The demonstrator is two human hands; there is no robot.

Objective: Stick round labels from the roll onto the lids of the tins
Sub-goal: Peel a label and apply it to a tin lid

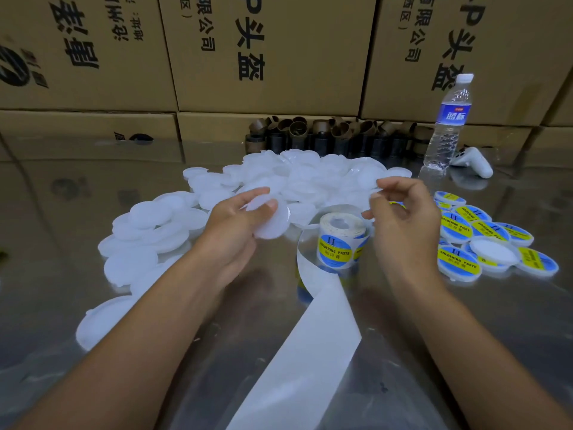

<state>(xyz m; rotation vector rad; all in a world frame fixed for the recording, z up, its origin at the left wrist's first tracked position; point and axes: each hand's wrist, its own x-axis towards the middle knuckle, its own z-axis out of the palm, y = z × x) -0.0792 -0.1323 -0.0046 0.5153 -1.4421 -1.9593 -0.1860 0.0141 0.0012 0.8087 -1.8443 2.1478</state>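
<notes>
- The left forearm enters from the lower left. The left hand (235,221) is raised above the tabletop (483,321).
- Left grip: thumb and fingers are curled round one plain white lid (270,221), held tilted.
- The right hand (400,218) is raised just beside the label roll (341,240). The fingers are curled, thumb and forefinger nearly meeting; whether this grip pinches a label cannot be told.
- The label roll stands between both hands — its backing strip (310,336) trails toward the person.
- Labelled lids (465,240) lie at the right.

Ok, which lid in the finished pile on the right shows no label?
The plain white lid lying on top at that pile's near end; the labelled lids around it all show blue and yellow.
</notes>
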